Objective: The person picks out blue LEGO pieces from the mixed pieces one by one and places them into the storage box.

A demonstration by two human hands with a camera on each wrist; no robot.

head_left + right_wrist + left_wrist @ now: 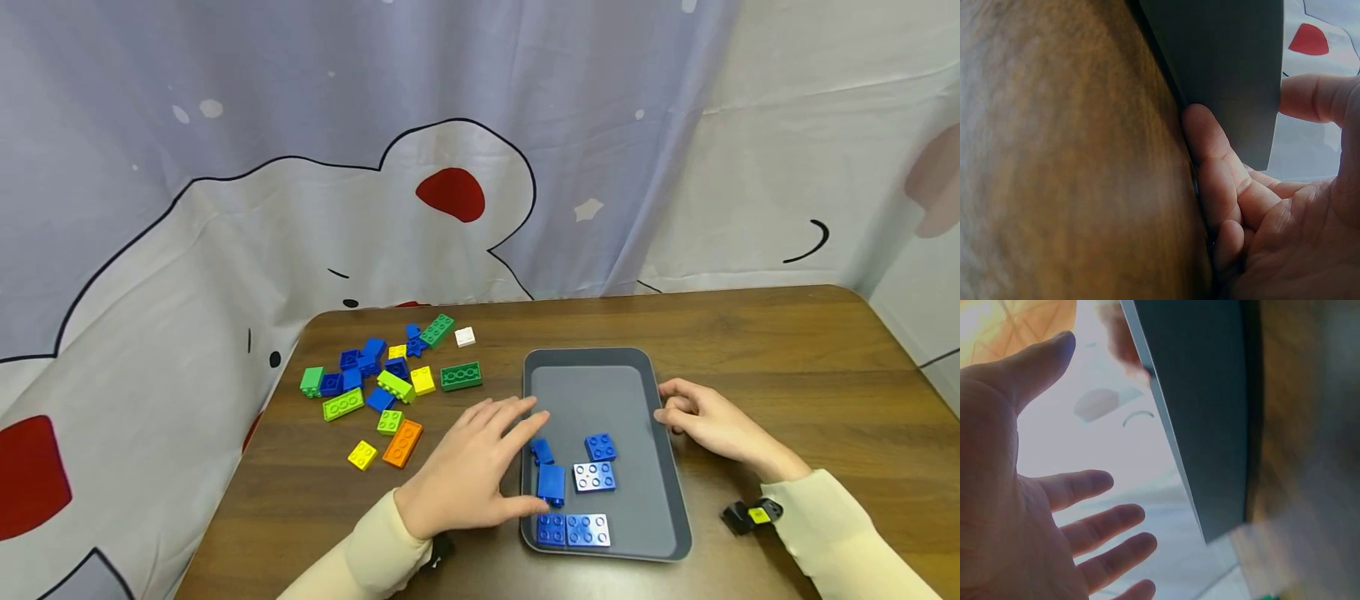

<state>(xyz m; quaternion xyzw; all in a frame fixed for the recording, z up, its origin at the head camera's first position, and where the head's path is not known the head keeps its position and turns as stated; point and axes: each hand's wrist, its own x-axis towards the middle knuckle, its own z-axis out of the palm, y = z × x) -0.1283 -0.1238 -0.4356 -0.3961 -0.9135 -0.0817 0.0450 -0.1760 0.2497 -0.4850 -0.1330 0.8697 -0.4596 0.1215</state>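
Note:
A grey tray (588,396) lies on the wooden table, holding several blue bricks (552,483) toward its near and left side. Two of these, a blue-white glare-lit brick (588,530) and a smaller blue one (551,529), sit side by side in the near left corner. My left hand (472,471) hovers over the tray's left rim, fingers spread, nothing in it. At the right rim my right hand (701,417) grips the tray: in the right wrist view the thumb touches the top edge and curled fingers (1207,134) lie at its lower edge.
Left of the tray lie loose bricks: a blue group (367,362), an orange brick (402,443), a yellow brick (362,455), a dark green brick (461,376) and a white brick (465,337). A patterned curtain (585,150) hangs behind the table (750,333).

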